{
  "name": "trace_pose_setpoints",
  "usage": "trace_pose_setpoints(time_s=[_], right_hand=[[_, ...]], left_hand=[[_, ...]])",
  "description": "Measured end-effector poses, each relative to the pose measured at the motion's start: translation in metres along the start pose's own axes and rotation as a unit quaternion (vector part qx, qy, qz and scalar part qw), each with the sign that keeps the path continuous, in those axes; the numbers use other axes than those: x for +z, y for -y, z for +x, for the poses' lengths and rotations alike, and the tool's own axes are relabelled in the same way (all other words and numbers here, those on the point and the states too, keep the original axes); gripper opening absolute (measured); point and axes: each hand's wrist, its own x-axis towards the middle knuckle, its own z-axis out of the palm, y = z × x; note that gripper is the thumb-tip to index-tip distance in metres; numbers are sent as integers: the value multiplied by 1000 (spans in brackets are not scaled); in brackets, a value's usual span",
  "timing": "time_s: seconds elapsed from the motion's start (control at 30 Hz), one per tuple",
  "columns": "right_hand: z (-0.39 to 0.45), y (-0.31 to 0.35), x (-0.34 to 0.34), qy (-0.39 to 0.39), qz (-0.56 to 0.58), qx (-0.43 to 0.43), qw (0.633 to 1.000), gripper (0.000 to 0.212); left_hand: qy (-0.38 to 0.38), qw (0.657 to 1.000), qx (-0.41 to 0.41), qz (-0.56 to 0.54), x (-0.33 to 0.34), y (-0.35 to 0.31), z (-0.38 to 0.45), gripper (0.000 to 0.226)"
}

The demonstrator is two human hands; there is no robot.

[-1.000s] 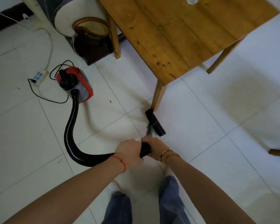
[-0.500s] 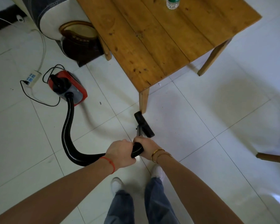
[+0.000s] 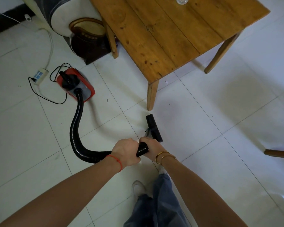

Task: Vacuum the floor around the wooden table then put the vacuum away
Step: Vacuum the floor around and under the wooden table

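A red and grey vacuum body (image 3: 75,86) stands on the white tiles at the left. Its black ribbed hose (image 3: 76,128) curves down and round to my hands. My left hand (image 3: 127,152) grips the hose end, and my right hand (image 3: 152,147) grips it just ahead, at the wand. The black floor nozzle (image 3: 153,127) lies on the tiles a short way in front of the near leg (image 3: 152,95) of the wooden table (image 3: 170,30), not touching it.
A white power strip (image 3: 39,76) with a black cord lies left of the vacuum. A dark jar (image 3: 88,41) and a padded seat stand behind. A wooden chair leg (image 3: 279,154) juts in at the right. A bottle (image 3: 181,0) stands on the table.
The nozzle has drawn back from the table's near leg towards me. The view has shifted, and my hands keep the same grip on the hose.
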Motion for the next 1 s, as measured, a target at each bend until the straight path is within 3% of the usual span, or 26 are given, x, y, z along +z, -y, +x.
trace_pose_setpoints(time_s=[0.23,0.47,1.0], right_hand=[[-7,-14,4,-22,-1,1,1000,19],[-1,-52,-37,-25,-41,11,999,18],[55,-223,-264,13,-116,-23,993,21]], left_hand=[[-5,1000,6,2,6,-11,3,17],[-15,1000,-8,-10,-12,-44,45,14],[-59,985,-73,-142,-132,-190,238,18]])
